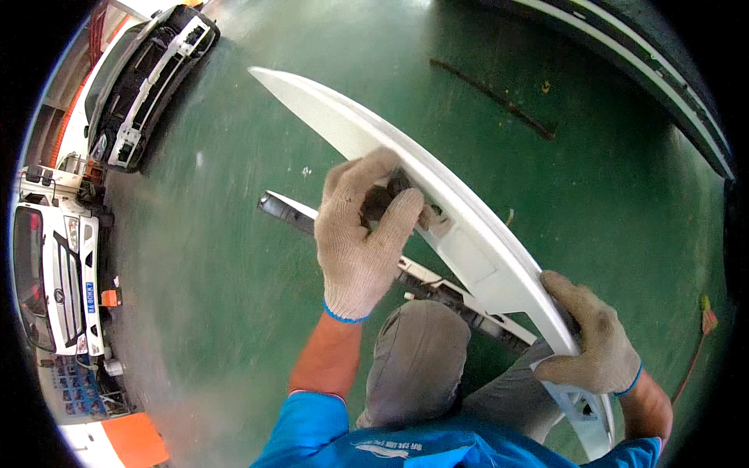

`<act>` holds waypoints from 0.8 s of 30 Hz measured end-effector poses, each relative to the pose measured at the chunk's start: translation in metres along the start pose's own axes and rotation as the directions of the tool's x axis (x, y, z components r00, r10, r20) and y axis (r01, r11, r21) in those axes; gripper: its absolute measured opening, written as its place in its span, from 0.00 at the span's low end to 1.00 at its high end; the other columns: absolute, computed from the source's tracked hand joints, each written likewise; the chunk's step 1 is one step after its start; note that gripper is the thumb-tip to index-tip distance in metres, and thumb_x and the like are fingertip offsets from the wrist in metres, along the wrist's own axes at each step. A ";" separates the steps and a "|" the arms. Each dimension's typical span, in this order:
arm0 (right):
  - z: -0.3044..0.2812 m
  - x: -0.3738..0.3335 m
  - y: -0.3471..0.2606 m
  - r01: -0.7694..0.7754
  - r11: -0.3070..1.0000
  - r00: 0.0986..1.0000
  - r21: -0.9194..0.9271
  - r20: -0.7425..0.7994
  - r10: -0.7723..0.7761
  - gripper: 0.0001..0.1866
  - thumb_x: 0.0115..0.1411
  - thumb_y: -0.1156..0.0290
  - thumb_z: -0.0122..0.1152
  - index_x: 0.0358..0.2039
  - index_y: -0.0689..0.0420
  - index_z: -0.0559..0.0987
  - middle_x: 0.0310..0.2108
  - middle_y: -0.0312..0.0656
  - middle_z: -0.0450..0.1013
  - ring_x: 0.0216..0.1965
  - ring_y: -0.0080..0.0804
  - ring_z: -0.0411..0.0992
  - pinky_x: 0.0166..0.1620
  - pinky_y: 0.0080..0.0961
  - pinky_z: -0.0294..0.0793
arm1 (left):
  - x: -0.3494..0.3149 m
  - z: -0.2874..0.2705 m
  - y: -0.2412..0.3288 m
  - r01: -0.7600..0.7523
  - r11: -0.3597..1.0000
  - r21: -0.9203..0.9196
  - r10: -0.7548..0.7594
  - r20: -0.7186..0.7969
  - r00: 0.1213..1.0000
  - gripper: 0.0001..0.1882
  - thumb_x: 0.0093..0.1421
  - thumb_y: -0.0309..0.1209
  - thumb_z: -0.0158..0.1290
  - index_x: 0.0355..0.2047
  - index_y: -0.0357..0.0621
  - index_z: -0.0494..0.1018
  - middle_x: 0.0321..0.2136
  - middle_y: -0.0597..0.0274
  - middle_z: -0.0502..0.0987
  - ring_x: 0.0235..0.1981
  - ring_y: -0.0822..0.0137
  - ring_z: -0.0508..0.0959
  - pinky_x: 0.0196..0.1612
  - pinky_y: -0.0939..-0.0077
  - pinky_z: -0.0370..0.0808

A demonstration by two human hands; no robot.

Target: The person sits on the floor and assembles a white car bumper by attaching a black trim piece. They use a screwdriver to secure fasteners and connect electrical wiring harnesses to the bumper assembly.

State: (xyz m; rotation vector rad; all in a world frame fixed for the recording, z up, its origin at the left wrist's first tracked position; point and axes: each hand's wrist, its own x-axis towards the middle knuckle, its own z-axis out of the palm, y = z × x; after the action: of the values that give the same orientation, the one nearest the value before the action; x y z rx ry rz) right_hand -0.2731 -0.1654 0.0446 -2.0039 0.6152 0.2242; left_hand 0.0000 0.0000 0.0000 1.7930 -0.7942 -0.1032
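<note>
A long, curved white vehicle trim panel (488, 269) lies slantwise in front of me, its pointed tip at the far left and its other end close to my right side. My left hand (355, 238), in a knitted beige glove, is curled at the panel's inner edge. Its fingers and thumb close around a small dark part (398, 184), mostly hidden by the glove. Gripping the panel's near end is my gloved right hand (597, 343), thumb on the inner side and fingers over the outer edge.
Beneath the panel, a black-and-white strip (292, 212) lies on the green floor (226, 296). Farther off is a thin brown bar (491, 97). A white truck (58, 281) and a car with an exposed front (148, 86) stand left. A large curved panel (655, 74) borders the upper right.
</note>
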 end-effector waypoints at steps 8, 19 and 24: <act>-0.010 -0.003 -0.013 -0.013 0.816 0.901 -0.578 -0.360 -0.241 0.49 0.34 0.71 0.72 0.64 0.58 0.72 0.44 0.56 0.73 0.41 0.53 0.77 0.43 0.44 0.80 | 0.005 0.033 -0.022 0.225 0.825 -0.519 -0.230 0.056 0.972 0.22 0.61 0.25 0.63 0.54 0.31 0.74 0.44 0.56 0.80 0.43 0.69 0.82 0.47 0.74 0.82; -0.025 -0.008 -0.023 -0.073 0.768 0.832 -0.637 -0.464 -0.305 0.54 0.28 0.73 0.68 0.66 0.58 0.73 0.47 0.52 0.74 0.42 0.46 0.78 0.45 0.41 0.81 | 0.007 0.051 -0.005 0.013 0.906 -0.422 -0.092 -0.168 0.982 0.18 0.59 0.22 0.62 0.50 0.36 0.76 0.39 0.58 0.81 0.34 0.73 0.81 0.38 0.75 0.81; -0.031 0.000 -0.033 -0.078 0.832 0.843 -0.549 -0.482 -0.240 0.57 0.24 0.72 0.66 0.66 0.59 0.73 0.48 0.49 0.74 0.45 0.42 0.77 0.50 0.35 0.78 | 0.011 0.057 -0.018 -0.103 0.871 -0.481 -0.025 -0.252 0.967 0.15 0.59 0.22 0.63 0.46 0.36 0.77 0.41 0.57 0.79 0.31 0.73 0.81 0.35 0.77 0.81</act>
State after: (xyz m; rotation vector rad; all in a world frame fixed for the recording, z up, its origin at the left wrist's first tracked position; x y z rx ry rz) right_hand -0.2587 -0.1794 0.0853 -2.6878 0.8800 -0.2686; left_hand -0.0080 -0.0497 -0.0332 1.2715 -0.5576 -0.0439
